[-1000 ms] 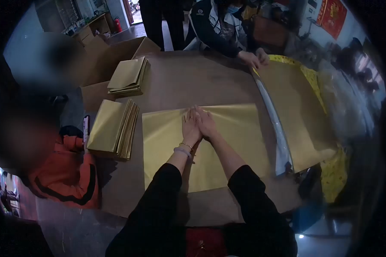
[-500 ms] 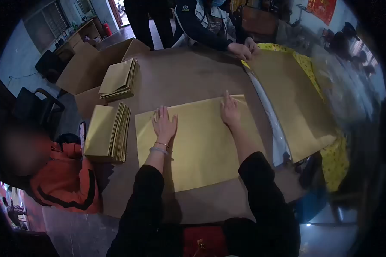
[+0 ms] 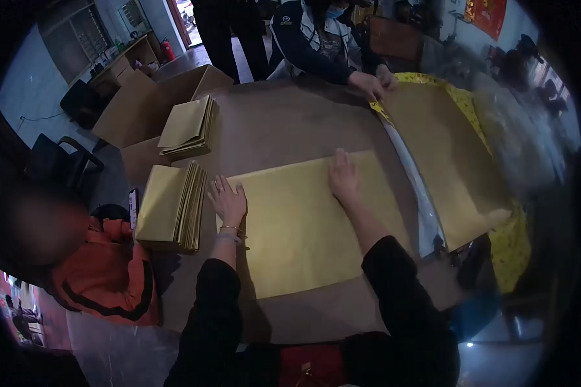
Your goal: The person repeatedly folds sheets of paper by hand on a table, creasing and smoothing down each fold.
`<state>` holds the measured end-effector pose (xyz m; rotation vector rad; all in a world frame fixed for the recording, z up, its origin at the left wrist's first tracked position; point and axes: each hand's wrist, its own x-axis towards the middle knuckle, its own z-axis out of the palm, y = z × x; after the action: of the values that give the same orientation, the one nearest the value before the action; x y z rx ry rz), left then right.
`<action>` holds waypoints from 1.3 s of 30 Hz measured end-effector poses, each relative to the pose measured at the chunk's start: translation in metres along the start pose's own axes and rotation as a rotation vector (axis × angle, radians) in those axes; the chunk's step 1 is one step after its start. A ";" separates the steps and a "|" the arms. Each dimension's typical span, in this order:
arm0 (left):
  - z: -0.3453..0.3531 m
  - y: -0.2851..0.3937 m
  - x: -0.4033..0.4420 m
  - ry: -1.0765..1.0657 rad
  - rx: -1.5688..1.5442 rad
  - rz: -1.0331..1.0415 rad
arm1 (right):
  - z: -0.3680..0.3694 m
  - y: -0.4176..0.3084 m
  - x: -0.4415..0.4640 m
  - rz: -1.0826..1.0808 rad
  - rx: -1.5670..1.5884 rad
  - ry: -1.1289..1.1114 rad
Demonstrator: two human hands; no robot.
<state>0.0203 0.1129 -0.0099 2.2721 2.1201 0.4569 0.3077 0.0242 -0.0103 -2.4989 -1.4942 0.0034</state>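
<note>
A gold paper sheet point(image 3: 297, 232) lies flat on the brown table point(image 3: 284, 116) in front of me. My left hand point(image 3: 228, 201) rests at the sheet's far left corner, fingers spread, with a ring and bracelets on it. On the upper right part of the sheet my right hand point(image 3: 344, 175) lies flat, its fingers stretched forward. Neither hand holds anything. Just left of my left hand stands a thick stack of folded gold paper point(image 3: 164, 203), and a smaller folded stack point(image 3: 187, 126) sits behind it.
At the right lies a large brown sheet point(image 3: 442, 155) with yellow wrapping point(image 3: 510, 251) under it; a co-worker's hands point(image 3: 374, 84) touch its far corner. An open cardboard box point(image 3: 135, 109) stands back left. A person in an orange jacket point(image 3: 106, 277) holds a phone point(image 3: 133, 205) at the left.
My hands have parted from the middle of the sheet's far edge. The left one has moved left to the corner, the right one to the right.
</note>
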 end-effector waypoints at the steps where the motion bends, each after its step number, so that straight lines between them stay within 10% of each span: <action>1: 0.000 0.000 0.000 -0.003 0.000 -0.002 | -0.001 -0.034 -0.006 -0.110 0.063 -0.080; 7: 0.007 -0.008 0.005 -0.046 -0.013 0.028 | 0.041 -0.186 -0.029 -0.591 0.176 -0.055; 12: 0.004 -0.007 0.002 -0.013 -0.028 0.022 | 0.037 -0.148 -0.015 -0.626 0.171 -0.074; 21: 0.004 -0.004 0.003 0.018 0.007 -0.027 | -0.002 0.082 0.036 -0.087 -0.050 0.021; 30: 0.015 -0.011 0.012 0.014 0.124 -0.036 | -0.038 0.112 -0.011 0.439 0.146 0.037; 39: 0.007 -0.013 0.017 -0.130 -0.080 -0.045 | -0.080 0.145 -0.076 0.341 0.402 -0.116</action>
<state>0.0103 0.1321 -0.0155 2.1437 2.0485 0.3740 0.4064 -0.1230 0.0301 -2.4085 -0.9645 0.4643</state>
